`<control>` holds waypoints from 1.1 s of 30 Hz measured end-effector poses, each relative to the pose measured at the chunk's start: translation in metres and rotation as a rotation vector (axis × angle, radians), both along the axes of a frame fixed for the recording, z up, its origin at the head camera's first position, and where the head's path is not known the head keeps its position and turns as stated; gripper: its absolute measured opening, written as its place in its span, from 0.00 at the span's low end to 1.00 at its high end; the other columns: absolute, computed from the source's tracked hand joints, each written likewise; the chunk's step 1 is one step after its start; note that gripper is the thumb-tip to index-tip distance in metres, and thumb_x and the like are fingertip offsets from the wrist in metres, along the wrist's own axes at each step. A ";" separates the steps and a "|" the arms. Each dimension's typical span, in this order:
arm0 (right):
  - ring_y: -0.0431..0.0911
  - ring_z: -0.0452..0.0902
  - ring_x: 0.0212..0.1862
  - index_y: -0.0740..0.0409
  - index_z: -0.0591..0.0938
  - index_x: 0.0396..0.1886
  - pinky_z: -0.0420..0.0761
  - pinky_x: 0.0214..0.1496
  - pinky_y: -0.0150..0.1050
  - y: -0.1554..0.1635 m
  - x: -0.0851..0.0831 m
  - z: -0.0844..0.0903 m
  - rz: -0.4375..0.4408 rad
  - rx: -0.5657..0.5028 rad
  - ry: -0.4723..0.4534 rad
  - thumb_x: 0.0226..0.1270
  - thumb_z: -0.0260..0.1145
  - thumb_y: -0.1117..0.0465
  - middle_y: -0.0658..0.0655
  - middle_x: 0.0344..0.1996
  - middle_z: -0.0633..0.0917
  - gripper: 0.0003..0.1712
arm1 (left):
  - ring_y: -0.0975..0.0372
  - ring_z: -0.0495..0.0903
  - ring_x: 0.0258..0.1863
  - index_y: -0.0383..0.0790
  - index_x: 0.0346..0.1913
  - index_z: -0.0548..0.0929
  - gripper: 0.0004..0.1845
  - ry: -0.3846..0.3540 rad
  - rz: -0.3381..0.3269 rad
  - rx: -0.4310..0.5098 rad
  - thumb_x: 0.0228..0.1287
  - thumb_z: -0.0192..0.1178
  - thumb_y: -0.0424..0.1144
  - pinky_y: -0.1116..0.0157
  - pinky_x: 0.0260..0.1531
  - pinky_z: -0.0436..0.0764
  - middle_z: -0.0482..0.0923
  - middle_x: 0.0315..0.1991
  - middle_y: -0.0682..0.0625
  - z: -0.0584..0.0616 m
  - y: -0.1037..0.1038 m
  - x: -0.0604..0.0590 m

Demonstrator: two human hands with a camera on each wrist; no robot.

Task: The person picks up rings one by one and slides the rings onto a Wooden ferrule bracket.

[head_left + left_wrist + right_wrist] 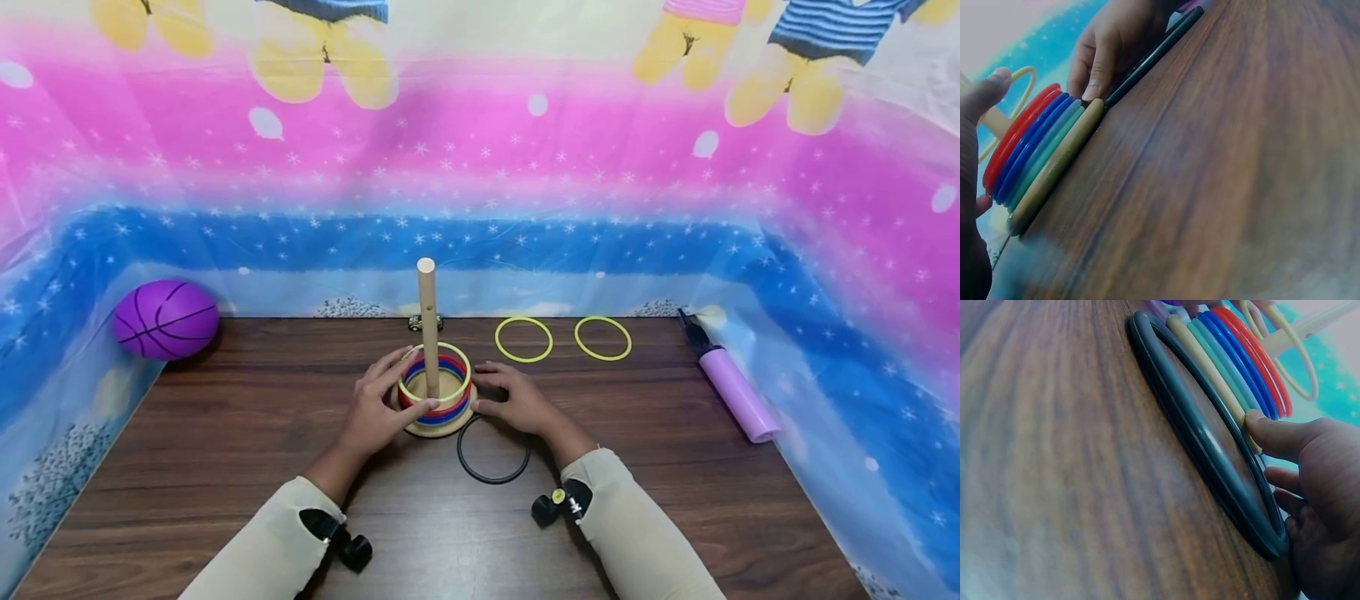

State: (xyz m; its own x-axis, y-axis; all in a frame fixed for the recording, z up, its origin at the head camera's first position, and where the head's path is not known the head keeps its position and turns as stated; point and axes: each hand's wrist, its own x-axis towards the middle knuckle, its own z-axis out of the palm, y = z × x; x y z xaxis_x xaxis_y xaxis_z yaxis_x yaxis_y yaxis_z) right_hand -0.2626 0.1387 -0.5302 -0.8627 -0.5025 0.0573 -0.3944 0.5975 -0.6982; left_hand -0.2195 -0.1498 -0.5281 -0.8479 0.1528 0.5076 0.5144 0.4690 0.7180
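Yellow thin plastic-looking ring (469, 371) is held around the pale upright wooden post (428, 321), low down, just above the stacked glossy red rings (1020, 135), blue rings (1027, 150) and teal rings (1047, 156) on the round, light wooden base (435, 432). It is set between the two hands — directly at the left hand (377, 408), and just to the left of the right hand (521, 402). By the left hand it is pinched at its left side, with the thumb placed at the near rim. By the right hand nothing is gripped: its fingers are loosely bent beside the base, whose edge is met by the thumb tip.

The relation to be minded is that of ring to post: the post's long axis is vertical and is encircled by the ring, whose plane appears slightly tilted in the wrist views — clear of the uppermost red ring. A round black ring (1210, 447) is laid on the dark wood-grain bench (637, 425), close by the base and nearest the right hand.
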 end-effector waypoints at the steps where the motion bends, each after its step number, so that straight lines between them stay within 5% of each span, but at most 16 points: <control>1: 0.60 0.57 0.88 0.52 0.81 0.77 0.65 0.86 0.64 0.000 0.000 0.001 -0.003 -0.001 -0.001 0.78 0.74 0.52 0.59 0.82 0.73 0.31 | 0.39 0.72 0.78 0.45 0.81 0.75 0.47 -0.012 0.001 -0.009 0.58 0.85 0.41 0.31 0.73 0.71 0.73 0.79 0.39 0.000 0.000 0.000; 13: 0.61 0.59 0.87 0.54 0.83 0.75 0.66 0.85 0.65 -0.002 0.002 0.002 -0.018 -0.018 -0.009 0.77 0.75 0.53 0.60 0.81 0.73 0.30 | 0.42 0.70 0.77 0.54 0.89 0.58 0.59 -0.247 -0.035 0.034 0.61 0.84 0.48 0.35 0.76 0.72 0.69 0.81 0.40 -0.001 -0.001 0.000; 33: 0.59 0.59 0.88 0.53 0.81 0.77 0.66 0.86 0.64 -0.001 0.002 0.001 -0.028 -0.001 -0.021 0.78 0.74 0.52 0.58 0.82 0.72 0.32 | 0.40 0.68 0.78 0.50 0.89 0.61 0.57 -0.300 -0.009 -0.002 0.62 0.83 0.51 0.30 0.78 0.65 0.71 0.79 0.40 -0.001 -0.001 -0.002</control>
State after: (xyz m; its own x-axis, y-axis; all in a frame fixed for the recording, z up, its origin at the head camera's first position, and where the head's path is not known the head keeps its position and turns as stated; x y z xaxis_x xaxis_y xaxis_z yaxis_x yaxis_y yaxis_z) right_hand -0.2607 0.1379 -0.5291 -0.8773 -0.4783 0.0395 -0.3630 0.6074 -0.7066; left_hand -0.2211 -0.1506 -0.5295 -0.9585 0.1618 0.2346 0.2838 0.4668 0.8376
